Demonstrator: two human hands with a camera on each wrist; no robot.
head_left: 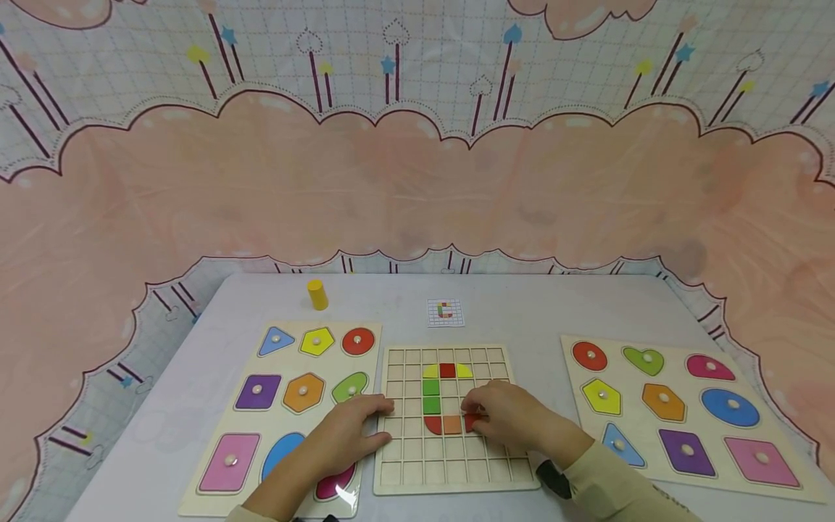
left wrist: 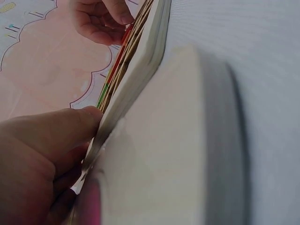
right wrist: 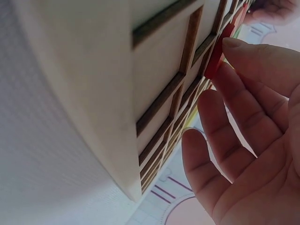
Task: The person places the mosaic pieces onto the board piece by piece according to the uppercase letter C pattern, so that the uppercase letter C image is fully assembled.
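A wooden grid board [head_left: 457, 475] lies in the middle of the table. My right hand [head_left: 512, 417] is over its right half, pinching a red tile [right wrist: 219, 54] between thumb and forefinger at the lower right of a tile pattern; the other fingers are spread. At the board's left edge, my left hand [head_left: 349, 431] rests with thumb and fingertips apart, touching the rim. Set in the grid are an orange tile [head_left: 451, 425], a rounded red tile [head_left: 433, 425], green tiles [head_left: 431, 396], a red square [head_left: 446, 370] and yellow rounded tiles [head_left: 464, 371].
Knobbed shape puzzles flank the grid: a left puzzle board [head_left: 274, 428], partly under my left forearm, and a right puzzle board [head_left: 636, 428]. A pattern card [head_left: 446, 313] and a yellow cylinder [head_left: 317, 295] stand farther back. Patterned cloth hangs behind the white table [head_left: 522, 304].
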